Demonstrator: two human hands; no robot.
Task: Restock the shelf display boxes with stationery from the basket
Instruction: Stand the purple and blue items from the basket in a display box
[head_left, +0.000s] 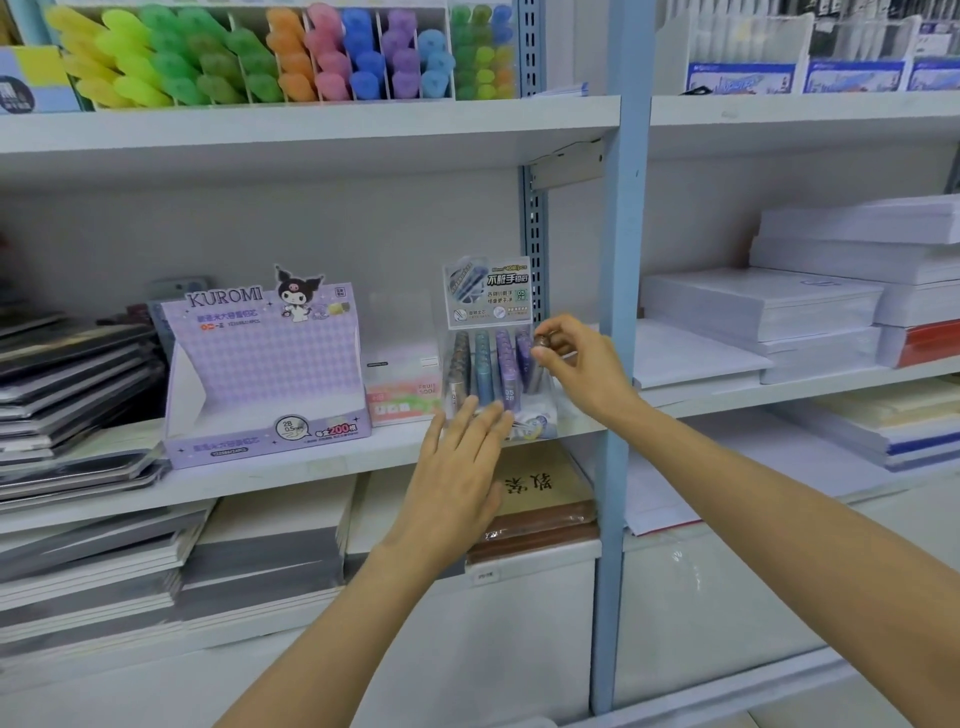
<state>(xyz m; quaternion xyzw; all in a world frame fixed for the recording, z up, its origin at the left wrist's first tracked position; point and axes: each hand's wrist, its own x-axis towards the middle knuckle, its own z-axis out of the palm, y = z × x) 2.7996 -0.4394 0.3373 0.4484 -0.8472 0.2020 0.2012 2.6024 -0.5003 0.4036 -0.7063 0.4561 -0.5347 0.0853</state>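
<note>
you're at a white shop shelf (311, 470) with a pale blue upright post (621, 312) splitting it from the next bay. the top level is packed with bright highlighters (234, 57), dark notebooks (67, 379) are stacked at the left, and white paper reams (758, 306) sit past the post.

the clear display box (488, 299) stands on the middle level just left of the post, with rows of lead tubes (505, 364) upright in it. your left hand (457, 467) has its fingers (483, 418) straight and close together, tips against the front of that box. your right hand (576, 364) is pinching a small dark tube (545, 343) at the box's top right corner.

the purple kuromi box (260, 364) is further left, with a small pink box (402, 395) between the two.

your left hand hides the clear box's lower front. the pinched tube is mostly buried in your right hand, so i can't make out its label, and the kuromi box's front lip blocks its floor.
</note>
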